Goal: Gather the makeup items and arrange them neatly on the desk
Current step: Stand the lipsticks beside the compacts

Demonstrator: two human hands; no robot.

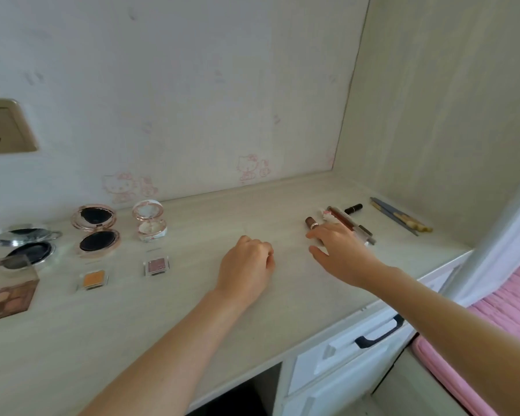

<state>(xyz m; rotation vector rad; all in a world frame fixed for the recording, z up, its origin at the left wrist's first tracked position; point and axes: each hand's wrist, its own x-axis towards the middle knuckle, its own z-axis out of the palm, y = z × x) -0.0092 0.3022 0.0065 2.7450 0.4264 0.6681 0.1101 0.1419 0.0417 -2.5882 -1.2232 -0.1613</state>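
Observation:
On the pale desk (192,319), open compacts stand at the left: a silver one (27,241), a rose-gold one (96,228) and a small pink one (149,220). In front lie a brown eyeshadow palette (8,298), an orange single shadow (93,279) and a mauve single shadow (157,265). At the right lies a cluster of lip products and pencils: a brown lipstick (311,223), a clear lip gloss tube (341,219) and a black tube (354,208). My right hand (342,250) reaches over this cluster with fingers spread, holding nothing. My left hand (246,265) rests on the desk mid-way, fingers loosely curled and empty.
Thin pencils or brushes (400,219) lie by the right wall. A wall socket (3,127) sits at the far left. White drawers with a dark handle (379,333) are under the desk's right end; pink bedding (508,307) lies beyond.

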